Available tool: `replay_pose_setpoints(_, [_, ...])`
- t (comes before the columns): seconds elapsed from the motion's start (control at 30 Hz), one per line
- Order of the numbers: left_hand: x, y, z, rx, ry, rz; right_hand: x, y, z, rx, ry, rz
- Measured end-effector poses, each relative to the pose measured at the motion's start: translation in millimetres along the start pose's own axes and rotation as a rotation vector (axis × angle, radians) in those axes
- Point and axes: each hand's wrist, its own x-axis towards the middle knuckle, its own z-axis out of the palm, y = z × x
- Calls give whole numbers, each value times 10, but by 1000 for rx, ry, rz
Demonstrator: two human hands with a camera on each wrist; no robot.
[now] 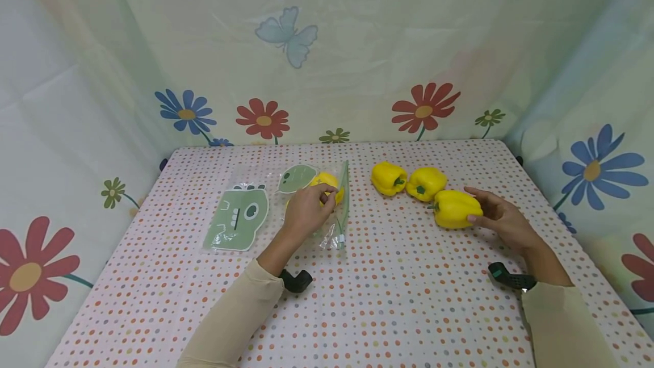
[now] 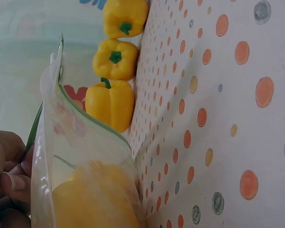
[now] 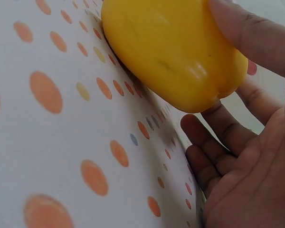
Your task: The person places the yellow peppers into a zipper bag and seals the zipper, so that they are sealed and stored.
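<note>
Head view, left hand [image 1: 308,207] pinching bag [image 2: 88,142], right hand [image 1: 504,221] gripping pepper [image 1: 455,209], both only here

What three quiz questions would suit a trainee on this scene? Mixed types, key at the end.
1. How many yellow bell peppers are outside the clear zip bag?
2. The right hand is holding: a) the zip bag's edge; b) the rightmost bell pepper; c) nothing.
3. True or false: the zip bag, pinched by the left hand, has no bell pepper inside.

Key: 1. Three. 2. b. 3. False; yellow pepper shows through the clear film.
</note>
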Motion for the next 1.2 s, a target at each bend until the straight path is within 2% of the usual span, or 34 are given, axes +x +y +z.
replay_pose_setpoints(0.33, [2, -18, 21, 11, 18, 6, -13, 7, 38, -90, 36, 41])
replay_pose_setpoints(0.57, [-4, -15, 17, 8, 19, 4, 5, 32, 47, -100, 34, -11])
replay_pose_setpoints(0.73, [-7, -15, 13, 15, 20, 8, 12, 51, 41, -90, 32, 3])
replay_pose_setpoints(0.87, [-4, -15, 13, 16, 14, 7, 6, 85, 21, -67, 47, 17])
replay_pose_setpoints(1.2, [0, -9, 8, 7, 13, 9, 2, 119, 32, 93, 99, 18])
